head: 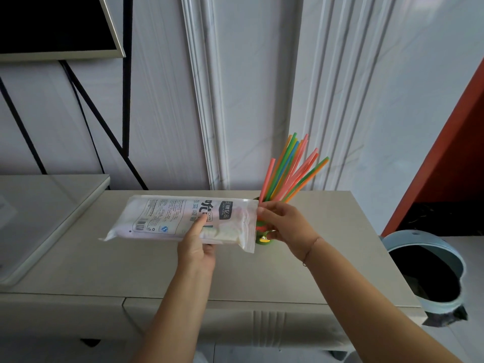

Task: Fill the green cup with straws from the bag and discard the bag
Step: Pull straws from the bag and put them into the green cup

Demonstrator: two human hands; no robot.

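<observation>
Bag (pixel 167 218) held level over table (pixel 262 279), long axis L–R, open end to the R, just beside green cup (pixel 263 240). L hand (pixel 196 244) grips it mid-length, thumb on top, fingers under. R hand (pixel 285 226) at bag mouth, fingers curled by base of straws (pixel 293 169); can't tell if it pinches straws, cup or bag edge. Straws fan up fr. cup, leaning R. Cup mostly hidden. Bin (pixel 416 238) on floor off table's R end, nearer R hand; bag is in L, so discard prob. needs a reach across or hand-over.
</observation>
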